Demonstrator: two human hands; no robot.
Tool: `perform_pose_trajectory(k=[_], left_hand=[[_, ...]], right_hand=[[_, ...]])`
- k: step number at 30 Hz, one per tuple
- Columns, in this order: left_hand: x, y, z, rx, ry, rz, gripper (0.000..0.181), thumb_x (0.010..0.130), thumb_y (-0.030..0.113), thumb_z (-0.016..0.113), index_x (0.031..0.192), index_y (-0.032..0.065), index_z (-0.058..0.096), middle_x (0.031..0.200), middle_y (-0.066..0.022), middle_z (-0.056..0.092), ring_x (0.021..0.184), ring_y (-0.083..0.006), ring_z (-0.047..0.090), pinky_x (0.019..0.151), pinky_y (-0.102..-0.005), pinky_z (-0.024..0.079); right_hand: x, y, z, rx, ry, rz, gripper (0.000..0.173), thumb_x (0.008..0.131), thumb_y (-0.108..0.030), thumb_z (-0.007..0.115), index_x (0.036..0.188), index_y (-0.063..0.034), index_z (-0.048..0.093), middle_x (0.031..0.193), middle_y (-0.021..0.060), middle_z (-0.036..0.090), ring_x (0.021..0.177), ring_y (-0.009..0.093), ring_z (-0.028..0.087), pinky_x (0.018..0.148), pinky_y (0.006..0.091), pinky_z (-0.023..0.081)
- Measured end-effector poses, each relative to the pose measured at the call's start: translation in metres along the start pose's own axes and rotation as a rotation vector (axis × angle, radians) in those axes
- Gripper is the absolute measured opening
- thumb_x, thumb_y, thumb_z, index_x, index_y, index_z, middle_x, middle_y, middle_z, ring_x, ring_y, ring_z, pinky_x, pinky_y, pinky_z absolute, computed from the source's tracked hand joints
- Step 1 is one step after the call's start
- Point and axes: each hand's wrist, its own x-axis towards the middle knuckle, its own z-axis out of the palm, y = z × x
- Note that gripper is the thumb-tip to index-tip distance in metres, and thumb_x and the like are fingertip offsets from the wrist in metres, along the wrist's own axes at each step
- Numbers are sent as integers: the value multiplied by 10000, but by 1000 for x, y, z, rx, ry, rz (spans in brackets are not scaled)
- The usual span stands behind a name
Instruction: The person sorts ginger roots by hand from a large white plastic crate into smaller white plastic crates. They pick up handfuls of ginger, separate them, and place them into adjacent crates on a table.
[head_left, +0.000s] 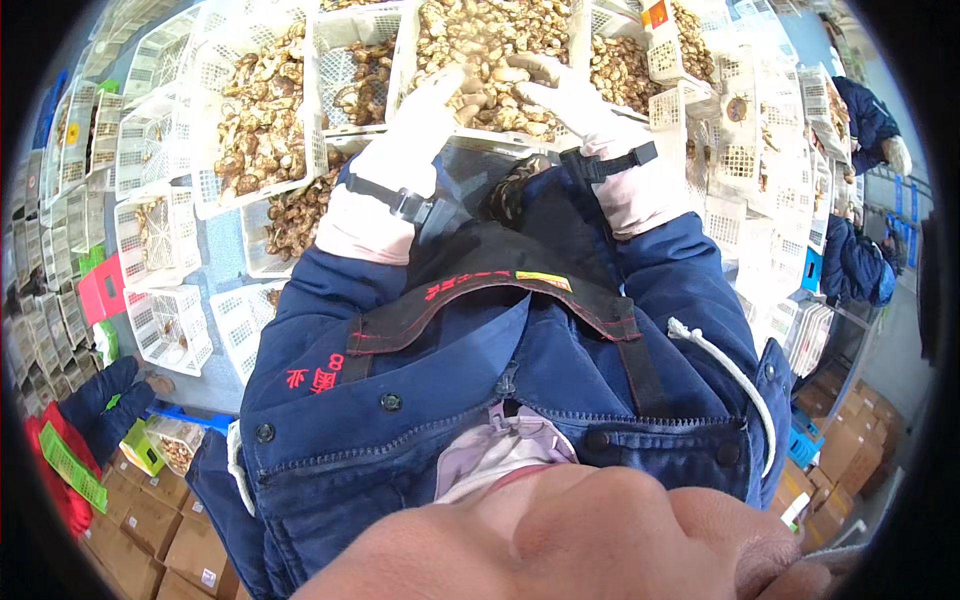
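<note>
Both my hands wear pale gloves and reach into a white plastic crate (406, 56) of brown-and-cream mushrooms (495, 30). My left hand (435, 91) is over the near left part of the pile. Glare washes out its fingers, so whether it grips a mushroom is unclear. On the right side of the same pile, my right hand (556, 88) has its thumb and forefinger spread apart. No mushroom shows clearly in its grasp. A smaller basket (335, 60) with darker mushrooms stands left of this crate, and another heap of mushrooms (621, 67) lies to the right.
A large crate of mushrooms (262, 112) stands at left, with white baskets (157, 232) beyond. More baskets (742, 150) line the right side. A red crate (103, 289) is farther left. Cardboard boxes (150, 517) lie behind. Other people (862, 259) are at the far right.
</note>
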Motion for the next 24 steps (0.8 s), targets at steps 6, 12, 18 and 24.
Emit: perform_pose_trajectory(k=[6,12,18,24], left_hand=[[-10,-14,19,340,-29,79,368,1048,205,471,1350,-6,489,1204,-130,613,930,-169,648,762,-272,552],[-9,-9,31,-168,-161,-67,425,1064,323,423,1362,24,463,1209,-162,623,1001,-270,670,814,-365,584],[-15,-7,36,-91,-119,-1,464,1058,362,421,1396,44,433,1263,-177,601,1105,-340,635,878,-444,575],[-7,3,5,-101,-24,16,419,1030,313,528,1311,1,536,1183,-151,622,988,-227,646,784,-281,551]], right_hand=[[-17,-39,27,-136,73,-112,472,909,-275,678,1319,-57,595,1184,101,676,1099,201,635,935,313,499],[-20,-30,17,-109,169,-61,426,906,-275,684,1263,-52,616,1168,117,679,1047,217,661,910,321,515],[-19,-32,21,-514,179,-427,473,890,-298,675,1314,-99,602,1259,119,633,1181,276,575,1007,370,458],[6,15,-10,-192,178,-133,458,928,-206,655,1358,-73,572,1286,119,633,1173,221,608,1005,325,475]])
